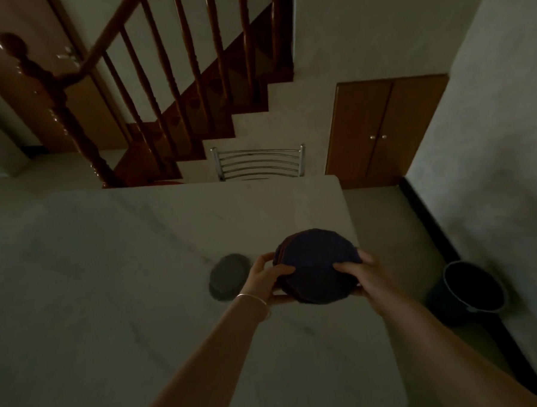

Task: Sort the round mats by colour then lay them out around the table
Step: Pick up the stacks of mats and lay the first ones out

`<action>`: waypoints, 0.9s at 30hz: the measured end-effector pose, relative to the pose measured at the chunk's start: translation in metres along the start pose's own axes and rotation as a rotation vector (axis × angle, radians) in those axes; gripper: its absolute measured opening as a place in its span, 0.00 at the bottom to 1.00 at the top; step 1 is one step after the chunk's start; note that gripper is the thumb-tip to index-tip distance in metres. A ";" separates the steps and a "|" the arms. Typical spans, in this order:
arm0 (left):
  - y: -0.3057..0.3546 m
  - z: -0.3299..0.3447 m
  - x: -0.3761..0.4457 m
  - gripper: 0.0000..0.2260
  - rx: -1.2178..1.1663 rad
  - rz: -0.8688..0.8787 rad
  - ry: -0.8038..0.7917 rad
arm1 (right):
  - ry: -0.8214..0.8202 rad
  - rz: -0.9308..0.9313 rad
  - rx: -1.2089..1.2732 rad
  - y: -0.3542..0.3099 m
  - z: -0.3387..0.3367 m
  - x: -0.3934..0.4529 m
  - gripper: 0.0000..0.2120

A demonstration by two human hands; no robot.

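Holding a stack of round mats [317, 267] between both hands, the person has it lifted just above the right part of the desk [124, 257], in the lower middle of the frame. The top mat is dark blue; thin reddish edges show along the stack's upper-left rim, so more than one colour seems to be mixed in it.

The left hand [265, 278] clasps the stack's left edge, its thumb lying over the top mat and its fingers [265, 258] curled round the rim. The right hand [358, 271] clasps the right edge the same way, thumb on top, the other fingers hidden beneath. Both hands are closed on the stack, neither spread wide.

A single grey mat [229, 277] lies flat on the desk just left of the left hand, partly behind its wrist, apart from the stack. It probably starts a grey pile.

The sorting looks barely begun. What matters next is that the top mat sits right under both thumbs, while the grey mat is on the left hand's side. So the left hand is the nearer one for setting anything beside it, and open desk stretches further left and toward the top of the frame. The light is dim, so colours are hard to tell.
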State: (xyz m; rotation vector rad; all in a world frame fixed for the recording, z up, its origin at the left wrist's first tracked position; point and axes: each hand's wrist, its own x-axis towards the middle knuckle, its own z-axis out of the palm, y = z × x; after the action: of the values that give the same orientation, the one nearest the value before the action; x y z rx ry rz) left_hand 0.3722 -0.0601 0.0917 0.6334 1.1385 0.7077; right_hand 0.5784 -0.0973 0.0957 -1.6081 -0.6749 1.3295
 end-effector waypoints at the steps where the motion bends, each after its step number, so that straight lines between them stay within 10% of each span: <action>1: -0.004 0.007 -0.001 0.22 -0.003 0.003 0.000 | -0.001 0.004 0.000 -0.001 -0.007 -0.001 0.16; 27: 0.011 0.014 0.053 0.10 -0.024 0.070 -0.002 | 0.107 -0.061 -0.094 -0.011 -0.026 0.070 0.21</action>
State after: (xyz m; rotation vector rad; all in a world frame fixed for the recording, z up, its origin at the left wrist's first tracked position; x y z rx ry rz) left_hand 0.3967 -0.0134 0.0735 0.6560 1.1086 0.7786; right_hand 0.6235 -0.0412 0.0734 -1.7073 -0.7246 1.1735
